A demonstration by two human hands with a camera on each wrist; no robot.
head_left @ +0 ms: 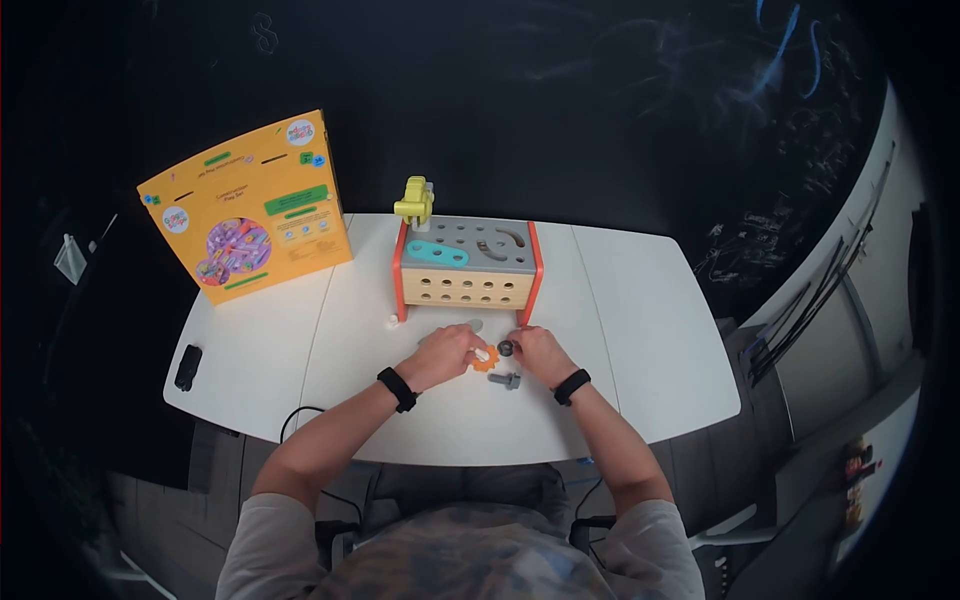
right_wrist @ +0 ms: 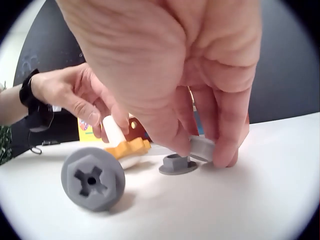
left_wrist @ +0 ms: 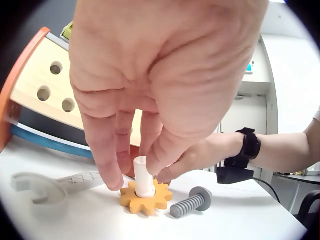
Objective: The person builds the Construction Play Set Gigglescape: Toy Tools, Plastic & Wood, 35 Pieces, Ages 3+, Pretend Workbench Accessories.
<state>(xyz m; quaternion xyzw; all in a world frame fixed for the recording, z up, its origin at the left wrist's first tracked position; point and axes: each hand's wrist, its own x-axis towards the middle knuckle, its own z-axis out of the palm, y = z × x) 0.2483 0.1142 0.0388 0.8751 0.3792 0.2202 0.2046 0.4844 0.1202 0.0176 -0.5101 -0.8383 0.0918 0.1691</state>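
Note:
In the left wrist view my left hand (left_wrist: 165,65) arches over an orange gear (left_wrist: 132,205) on the table, around a white hollow peg (left_wrist: 145,182) standing in its middle. A fingertip meets the gear's edge and the thumb overlaps the peg's top; a gap shows between finger and peg. My right hand (right_wrist: 200,60) pinches a grey nut (right_wrist: 202,149) between thumb and fingers, low over the table. A second grey flanged nut (right_wrist: 177,165) lies beside it. Nearer me, a grey bolt (head_left: 505,380) with a wide hexagonal head lies on its side.
Behind the hands stands a toy workbench (head_left: 468,290) with red sides, holding a yellow piece (head_left: 414,198). A yellow box (head_left: 250,220) stands at back left. A pale ring-ended tool (left_wrist: 40,192) lies left of the gear, a black object (head_left: 187,367) near the table's left edge.

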